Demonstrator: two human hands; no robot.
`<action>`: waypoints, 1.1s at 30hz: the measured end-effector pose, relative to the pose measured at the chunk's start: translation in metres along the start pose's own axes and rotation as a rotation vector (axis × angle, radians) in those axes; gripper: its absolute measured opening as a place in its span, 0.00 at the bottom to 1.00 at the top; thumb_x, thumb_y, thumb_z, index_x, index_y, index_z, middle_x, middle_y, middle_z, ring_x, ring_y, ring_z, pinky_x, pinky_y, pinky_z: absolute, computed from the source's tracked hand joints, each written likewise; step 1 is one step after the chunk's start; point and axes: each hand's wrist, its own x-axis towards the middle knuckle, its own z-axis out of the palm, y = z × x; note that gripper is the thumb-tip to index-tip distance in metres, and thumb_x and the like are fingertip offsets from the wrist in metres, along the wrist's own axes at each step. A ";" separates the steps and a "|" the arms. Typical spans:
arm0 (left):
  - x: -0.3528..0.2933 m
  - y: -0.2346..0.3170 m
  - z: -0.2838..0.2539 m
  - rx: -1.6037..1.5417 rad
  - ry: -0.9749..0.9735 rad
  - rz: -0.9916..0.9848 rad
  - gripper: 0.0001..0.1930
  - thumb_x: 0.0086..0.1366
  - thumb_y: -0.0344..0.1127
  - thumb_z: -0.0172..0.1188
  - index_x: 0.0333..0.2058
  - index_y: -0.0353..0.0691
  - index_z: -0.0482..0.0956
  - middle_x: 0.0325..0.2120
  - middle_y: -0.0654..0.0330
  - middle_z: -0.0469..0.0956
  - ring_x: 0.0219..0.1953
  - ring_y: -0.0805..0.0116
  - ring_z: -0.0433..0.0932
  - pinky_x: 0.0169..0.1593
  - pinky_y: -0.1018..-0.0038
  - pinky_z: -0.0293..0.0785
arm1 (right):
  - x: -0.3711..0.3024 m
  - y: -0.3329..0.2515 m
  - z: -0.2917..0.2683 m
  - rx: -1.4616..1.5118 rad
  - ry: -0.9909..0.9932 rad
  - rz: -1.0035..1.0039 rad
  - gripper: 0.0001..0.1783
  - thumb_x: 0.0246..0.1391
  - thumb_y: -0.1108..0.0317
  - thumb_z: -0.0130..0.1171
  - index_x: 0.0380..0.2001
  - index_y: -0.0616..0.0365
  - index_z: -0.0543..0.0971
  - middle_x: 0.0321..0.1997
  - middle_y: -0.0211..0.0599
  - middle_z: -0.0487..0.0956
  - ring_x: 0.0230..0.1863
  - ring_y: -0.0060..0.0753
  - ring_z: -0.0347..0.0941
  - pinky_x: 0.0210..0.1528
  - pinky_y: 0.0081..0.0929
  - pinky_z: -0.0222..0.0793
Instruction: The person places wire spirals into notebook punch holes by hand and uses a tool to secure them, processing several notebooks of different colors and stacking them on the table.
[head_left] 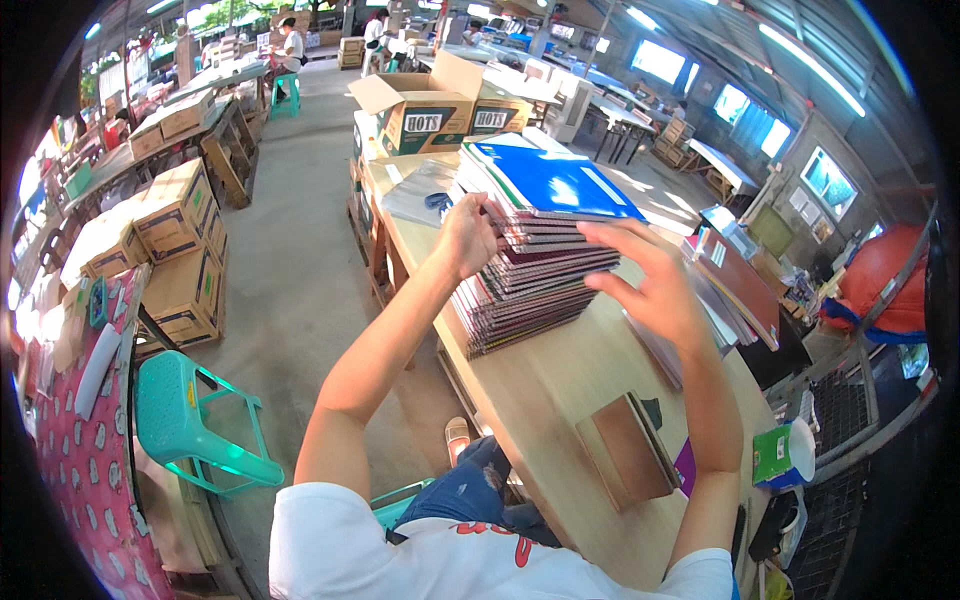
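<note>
A tall stack of spiral-bound notebooks (530, 290) stands on the wooden table in front of me, with a shiny blue cover (555, 178) on top. At the upper left side of the stack, my left hand (470, 237) is closed, its bent fingers at the notebook edges; its fingertips are partly hidden. My right hand (650, 275) is at the right side, thumb and fingers apart, fingertips at or very close to the edges. Clear plastic (412, 190) and dark-handled scissors (438, 201) lie left of the stack.
A brown board-like block (625, 452) lies on the table (530, 420) near me. More notebooks (735, 285) lean to the right, above a green-and-white tub (785, 453). Open cartons (425, 110) stand beyond the stack. A teal stool (190, 410) and boxes (180, 255) are left.
</note>
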 end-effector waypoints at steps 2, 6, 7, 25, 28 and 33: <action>0.000 0.004 -0.016 -0.045 -0.120 -0.010 0.19 0.72 0.47 0.36 0.43 0.39 0.69 0.40 0.54 0.75 0.43 0.56 0.75 0.48 0.55 0.72 | 0.017 0.037 0.032 -0.106 0.033 -0.048 0.32 0.40 0.76 0.70 0.54 0.56 0.78 0.49 0.43 0.78 0.52 0.39 0.75 0.55 0.31 0.69; -0.013 -0.001 -0.009 -0.206 -0.190 0.004 0.24 0.73 0.50 0.34 0.54 0.36 0.62 0.53 0.47 0.72 0.51 0.48 0.75 0.54 0.51 0.72 | 0.033 0.050 0.048 -0.164 0.075 0.011 0.43 0.34 0.72 0.75 0.59 0.51 0.72 0.59 0.43 0.69 0.61 0.49 0.66 0.63 0.39 0.63; -0.013 0.000 -0.012 -0.210 -0.180 0.011 0.24 0.73 0.50 0.34 0.54 0.36 0.62 0.53 0.47 0.72 0.51 0.48 0.75 0.54 0.51 0.72 | 0.038 0.049 0.052 -0.218 0.045 -0.018 0.47 0.32 0.72 0.76 0.62 0.49 0.70 0.63 0.43 0.66 0.63 0.51 0.62 0.65 0.41 0.60; -0.009 0.017 -0.010 -0.184 -0.266 0.005 0.27 0.74 0.56 0.34 0.60 0.42 0.55 0.57 0.41 0.66 0.57 0.47 0.70 0.56 0.44 0.69 | 0.059 0.078 0.096 -0.556 0.279 -0.219 0.60 0.27 0.64 0.77 0.67 0.55 0.57 0.63 0.49 0.64 0.61 0.53 0.64 0.61 0.50 0.60; -0.005 0.018 -0.001 -0.066 -0.268 -0.035 0.32 0.73 0.58 0.34 0.66 0.42 0.49 0.61 0.42 0.64 0.59 0.48 0.69 0.58 0.43 0.65 | 0.058 0.094 0.096 -0.608 0.372 -0.222 0.60 0.27 0.67 0.78 0.67 0.54 0.57 0.60 0.49 0.68 0.59 0.53 0.67 0.57 0.47 0.64; -0.001 0.043 -0.021 0.145 -0.216 -0.079 0.34 0.72 0.59 0.36 0.67 0.40 0.54 0.61 0.45 0.66 0.60 0.51 0.69 0.62 0.54 0.64 | 0.066 0.093 0.080 -0.501 0.395 -0.110 0.56 0.29 0.73 0.77 0.65 0.52 0.60 0.52 0.50 0.75 0.52 0.55 0.73 0.52 0.43 0.71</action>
